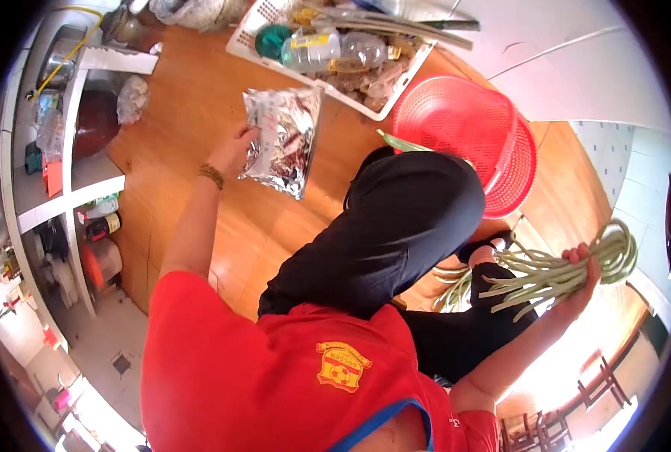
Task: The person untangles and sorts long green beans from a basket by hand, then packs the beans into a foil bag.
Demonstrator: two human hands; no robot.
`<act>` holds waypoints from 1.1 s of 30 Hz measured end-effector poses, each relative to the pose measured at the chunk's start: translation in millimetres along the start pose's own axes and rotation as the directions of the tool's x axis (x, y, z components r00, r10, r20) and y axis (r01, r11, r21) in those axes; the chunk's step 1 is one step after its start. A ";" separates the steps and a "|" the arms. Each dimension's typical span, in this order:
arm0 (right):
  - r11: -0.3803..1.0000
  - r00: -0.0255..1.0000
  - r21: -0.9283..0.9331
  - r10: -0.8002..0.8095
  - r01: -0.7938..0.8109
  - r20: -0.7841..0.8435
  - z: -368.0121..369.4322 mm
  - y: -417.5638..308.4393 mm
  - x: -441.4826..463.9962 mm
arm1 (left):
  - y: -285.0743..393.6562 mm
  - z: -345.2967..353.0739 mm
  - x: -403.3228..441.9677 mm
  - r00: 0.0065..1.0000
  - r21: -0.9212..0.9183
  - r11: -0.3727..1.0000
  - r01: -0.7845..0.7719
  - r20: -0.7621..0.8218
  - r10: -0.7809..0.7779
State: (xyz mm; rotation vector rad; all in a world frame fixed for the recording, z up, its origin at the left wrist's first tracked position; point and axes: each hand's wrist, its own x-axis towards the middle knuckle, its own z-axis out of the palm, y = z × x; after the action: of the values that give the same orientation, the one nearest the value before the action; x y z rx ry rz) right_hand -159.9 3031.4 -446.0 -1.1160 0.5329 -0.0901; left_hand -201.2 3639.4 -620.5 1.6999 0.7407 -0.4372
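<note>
My left hand [232, 149], with a beaded band at the wrist, pinches the left edge of a shiny silver bag [284, 139] over the wooden floor. Off to the right, my right hand [585, 277] is wrapped round a bundle of long green beans [550, 273], looped at one end with loose ends pointing left. More long beans [456, 290] lie low beside my foot, partly hidden by my legs. One green bean or pod [402, 143] shows behind my raised knee, near the red basket.
Nested red plastic baskets [527, 169] stand beyond my knee. Behind the bag is a white crate [313, 81] full of bottles and scraps. A shelf unit [68, 143] with pots and bottles runs along the left. Wooden chairs [603, 380] stand at the lower right.
</note>
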 end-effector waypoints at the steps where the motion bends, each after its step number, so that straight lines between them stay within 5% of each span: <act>1: 1.000 0.998 -0.014 -0.006 0.007 0.070 1.0 -2.3 -4.2 | 32.2 0.7 -16.9 0.995 -0.058 0.993 -0.103 -0.001 0.103; 3: 0.995 0.984 -0.068 0.089 -0.079 0.156 3.5 -6.5 -12.1 | 80.2 3.8 -33.9 0.969 -0.107 0.963 -0.247 -0.003 0.249; 5: 0.966 0.997 -0.260 0.013 0.006 0.074 8.2 -7.3 -19.2 | 128.2 14.8 -37.8 0.849 -0.316 0.831 -0.457 0.122 0.513; 7: 0.939 0.988 -0.316 -0.101 0.135 0.120 33.0 -12.2 -37.5 | 184.1 41.7 -51.0 0.795 -0.391 0.789 -0.474 0.195 0.574; 9: 0.956 0.977 -0.231 -0.148 0.182 0.155 41.5 -17.2 -50.5 | 236.1 79.8 -61.3 0.696 -0.505 0.708 -0.494 0.259 0.670; 14: 0.977 0.973 -0.038 -0.207 0.211 0.100 42.4 -23.4 -54.1 | 329.3 215.1 -102.4 0.463 -0.446 0.677 -0.585 0.502 0.730; 19: 0.933 0.982 0.358 -0.094 0.030 0.164 12.3 -8.1 -40.4 | 315.9 353.7 -127.6 0.472 -0.289 0.681 -0.673 0.542 0.696; 21: 0.820 0.976 0.559 -0.201 0.121 0.084 4.0 9.7 -28.6 | 295.8 389.3 -167.2 0.597 -0.138 0.712 -0.688 0.452 0.663; 23: 0.811 0.987 0.568 -0.162 0.136 -0.005 -6.5 15.0 -28.4 | 257.4 429.6 -117.3 0.375 -0.171 0.442 -0.881 0.317 0.871; 24: 0.811 0.989 0.570 -0.148 0.132 -0.018 3.2 11.9 -21.7 | 260.9 426.3 -129.1 0.381 -0.091 0.418 -0.904 0.275 0.883; 25: 0.813 0.992 0.571 -0.125 0.117 -0.025 -3.3 12.1 -21.2 | 254.3 431.9 -142.8 0.251 -0.013 0.261 -0.965 0.234 0.939; 27: 0.811 0.995 0.577 -0.098 0.099 -0.032 -4.4 12.2 -21.1 | 254.5 427.4 -157.1 -0.184 0.373 -0.206 -0.905 0.093 0.978; 31: 0.838 0.994 0.535 -0.093 0.108 -0.055 -1.6 13.3 -24.6 | 265.8 411.5 -188.8 -0.205 0.347 -0.197 -0.917 0.012 0.979; 32: 0.868 0.996 0.488 -0.074 0.089 -0.050 -3.5 12.7 -24.0 | 264.7 405.5 -195.6 0.068 0.052 0.058 -0.997 0.218 0.974; 33: 0.897 0.998 0.438 -0.055 0.068 -0.043 -3.7 12.4 -23.8 | 262.9 401.2 -198.7 0.257 -0.175 0.375 -0.911 0.472 0.843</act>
State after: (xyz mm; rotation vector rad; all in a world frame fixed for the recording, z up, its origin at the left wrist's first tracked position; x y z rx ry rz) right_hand -184.8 3041.7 -449.4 -0.6881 0.4734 -0.2701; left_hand -129.8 3171.7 -406.7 1.7245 -0.7253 -0.0706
